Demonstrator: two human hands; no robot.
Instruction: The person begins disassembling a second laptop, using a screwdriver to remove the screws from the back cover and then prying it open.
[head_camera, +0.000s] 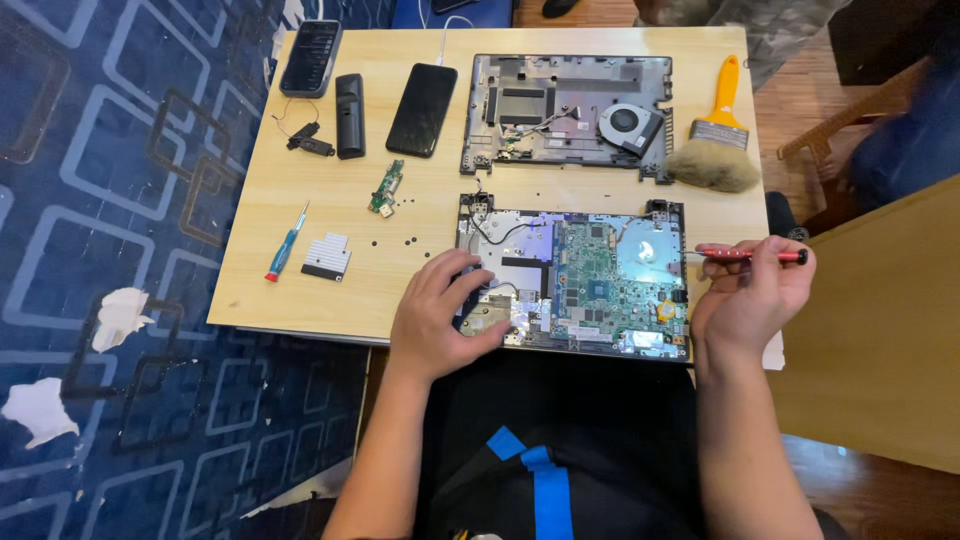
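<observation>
An opened laptop base (575, 275) with a green circuit board lies at the near edge of a small wooden table (420, 200). My left hand (443, 312) rests on its left corner, fingers spread over the metal parts there. My right hand (752, 298) hovers beside the laptop's right edge and holds a red-handled screwdriver (752, 256), its tip pointing left toward the board.
Behind lies a grey bottom cover with a fan (565, 112). An orange-handled brush (718, 135) sits at the right. Two phones (422, 108), a black bar-shaped part (349, 115), a small green board (386, 187), a finned heatsink (327, 256), loose screws and a blue screwdriver (287, 243) lie on the left.
</observation>
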